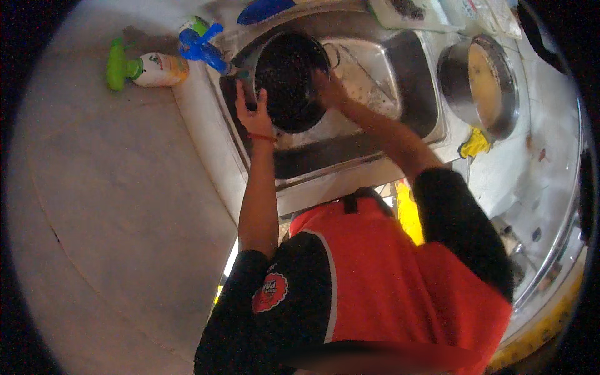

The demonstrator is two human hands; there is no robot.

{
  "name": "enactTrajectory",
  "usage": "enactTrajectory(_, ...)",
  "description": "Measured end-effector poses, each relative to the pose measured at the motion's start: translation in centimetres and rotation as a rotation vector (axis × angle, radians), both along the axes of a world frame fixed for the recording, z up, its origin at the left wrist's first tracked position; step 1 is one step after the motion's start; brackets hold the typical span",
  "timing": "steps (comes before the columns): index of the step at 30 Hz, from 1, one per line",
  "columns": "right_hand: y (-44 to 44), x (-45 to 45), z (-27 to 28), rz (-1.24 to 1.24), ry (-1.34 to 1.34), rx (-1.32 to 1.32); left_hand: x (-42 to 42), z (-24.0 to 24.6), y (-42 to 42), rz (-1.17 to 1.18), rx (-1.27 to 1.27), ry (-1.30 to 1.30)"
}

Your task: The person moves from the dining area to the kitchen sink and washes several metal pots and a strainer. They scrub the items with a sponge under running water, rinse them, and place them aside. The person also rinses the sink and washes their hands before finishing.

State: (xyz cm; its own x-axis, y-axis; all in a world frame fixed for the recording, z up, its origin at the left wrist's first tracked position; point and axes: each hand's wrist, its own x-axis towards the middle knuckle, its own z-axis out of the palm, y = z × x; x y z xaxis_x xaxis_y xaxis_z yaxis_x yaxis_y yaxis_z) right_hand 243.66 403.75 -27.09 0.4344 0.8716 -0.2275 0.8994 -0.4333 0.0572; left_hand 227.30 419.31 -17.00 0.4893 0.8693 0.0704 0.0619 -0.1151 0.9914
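A round dark pan (288,79) with a shiny rim is in the stainless-steel sink (323,161), over its left part. My left hand (255,115), with a red band at the wrist, holds the pan's near left side, fingers spread along the edge. Motion blurs my right hand (328,89) at the right rim of the pan. Whether its fingers grip anything is hidden by the blur. What lies inside the pan is too dark to make out. Just right of the pan, a thin loop-shaped handle or wire (333,54) shows in the basin.
Left of the sink are a blue-handled tap (201,49) and a green-topped pump bottle (159,69). To the right stands a large steel pot (457,89) with yellowish contents or residue, a yellow cloth (475,143) beside it. A blue object (265,10) and a clear plastic container (389,16) lie behind.
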Motion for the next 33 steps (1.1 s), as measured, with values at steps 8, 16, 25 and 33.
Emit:
enactTrajectory(8, 4.7, -4.5, 13.1, -0.986, 1.816, 0.966, -3.9, 3.0, -9.3, -0.088, 0.337, 0.265)
enactTrajectory(16, -0.8, -2.2, 19.6, -0.378, 1.082, 0.467, 0.2, -1.3, 3.2, -0.124, -0.978, -0.012)
enactTrajectory(25, -8.9, -5.1, 15.6, 0.176, 0.568, 0.166, 8.8, -4.1, 7.5, -0.594, -1.047, 0.251)
enactTrajectory(33, 4.0, -2.7, 8.7, -0.808, 1.749, 0.644, 2.7, -3.2, 3.3, -0.104, -0.711, -0.113)
